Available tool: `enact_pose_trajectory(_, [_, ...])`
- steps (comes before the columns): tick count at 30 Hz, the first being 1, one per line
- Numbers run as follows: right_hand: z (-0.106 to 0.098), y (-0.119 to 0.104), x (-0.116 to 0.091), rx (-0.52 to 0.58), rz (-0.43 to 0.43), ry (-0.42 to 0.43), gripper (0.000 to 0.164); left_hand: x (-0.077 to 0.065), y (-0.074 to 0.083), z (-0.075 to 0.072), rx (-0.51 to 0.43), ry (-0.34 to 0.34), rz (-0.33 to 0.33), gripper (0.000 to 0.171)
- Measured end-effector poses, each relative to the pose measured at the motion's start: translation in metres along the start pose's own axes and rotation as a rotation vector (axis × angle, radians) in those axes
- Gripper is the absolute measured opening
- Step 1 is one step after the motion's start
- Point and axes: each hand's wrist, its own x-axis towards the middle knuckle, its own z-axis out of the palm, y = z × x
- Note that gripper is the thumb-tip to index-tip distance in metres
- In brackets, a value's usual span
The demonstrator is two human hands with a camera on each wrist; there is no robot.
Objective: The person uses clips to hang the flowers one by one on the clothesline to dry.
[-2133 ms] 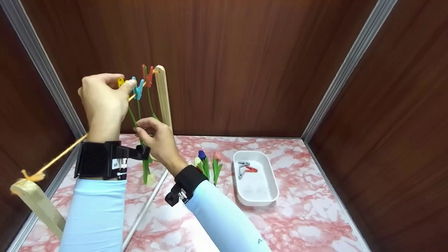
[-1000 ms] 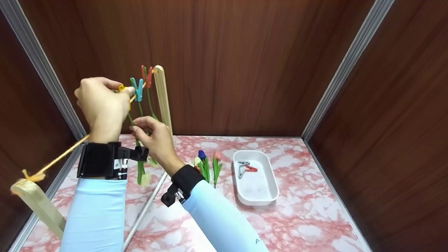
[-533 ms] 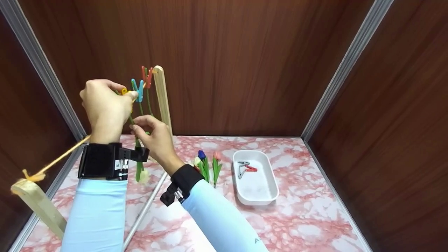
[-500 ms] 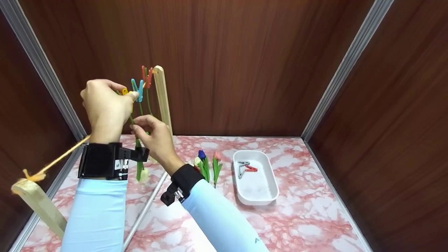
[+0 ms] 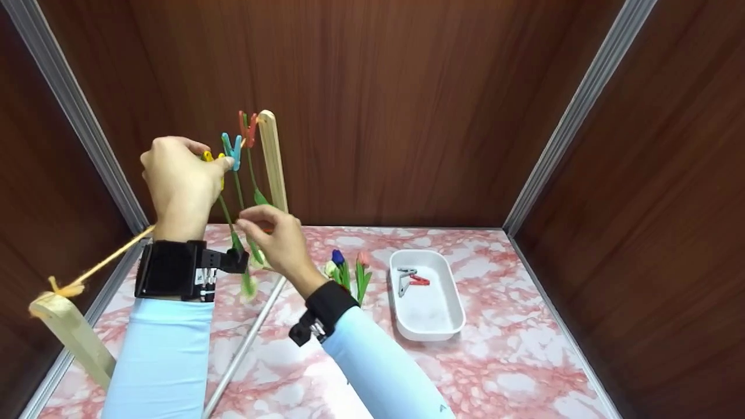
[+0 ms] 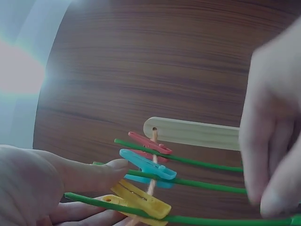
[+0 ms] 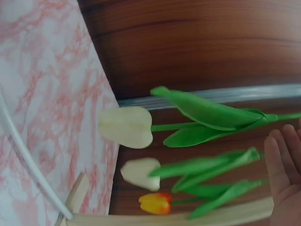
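Note:
My left hand (image 5: 183, 180) pinches a yellow clothespin (image 6: 141, 200) between thumb and fingers. That clothespin sits on an orange string (image 5: 116, 253), with the green stem of a white tulip (image 7: 126, 127) in it. Beyond it on the string are a blue clothespin (image 5: 236, 154) and a red clothespin (image 5: 251, 132). Head down from these hang another white tulip (image 7: 140, 173) and an orange-yellow tulip (image 7: 155, 203). My right hand (image 5: 282, 241) is beside the stems with relaxed fingers and holds nothing.
The string runs between a near wooden post (image 5: 73, 331) and a far wooden post (image 5: 273, 160). Several tulips, among them a blue tulip (image 5: 337, 256), lie right of the right forearm. A white tray (image 5: 428, 317) contains grey and red clothespins. A white rod (image 5: 244, 346) crosses the marbled table.
My right hand has let go of the tulip stem and shifted right and slightly down. My left hand has lowered a little with the yellow clothespin, which now sits on the string.

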Motion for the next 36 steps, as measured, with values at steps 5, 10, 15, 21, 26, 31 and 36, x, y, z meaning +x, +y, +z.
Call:
enact_pose_trajectory(5, [-0.026,0.012,-0.011,0.179,0.048,0.069,0.017,-0.002,0.004,0.001,0.003,0.002,0.017,0.048])
enact_pose_trajectory(10, [-0.054,0.027,-0.025,0.237,0.100,0.096,0.021,-0.008,0.008,0.002,0.013,0.012,0.051,0.054])
enact_pose_trajectory(15, [-0.085,0.041,-0.040,0.156,0.118,0.123,0.024,-0.022,0.013,0.003,-0.040,0.162,0.213,0.052])
enact_pose_trajectory(21, [-0.126,0.061,-0.053,-0.060,0.120,0.154,0.021,-0.034,0.013,0.015,-0.220,0.386,0.582,0.029])
enact_pose_trajectory(26, [-0.162,0.076,-0.065,-0.115,0.133,0.182,0.020,-0.040,0.002,0.035,-0.333,0.424,0.795,0.023])
enact_pose_trajectory(31, [-0.196,0.090,-0.080,-0.211,0.138,0.216,0.021,-0.050,-0.020,0.067,-0.345,0.391,0.923,0.024])
enact_pose_trajectory(36, [-0.226,0.104,-0.094,-0.346,0.185,0.194,0.019,-0.060,-0.049,0.106,-0.201,0.224,0.948,0.027])
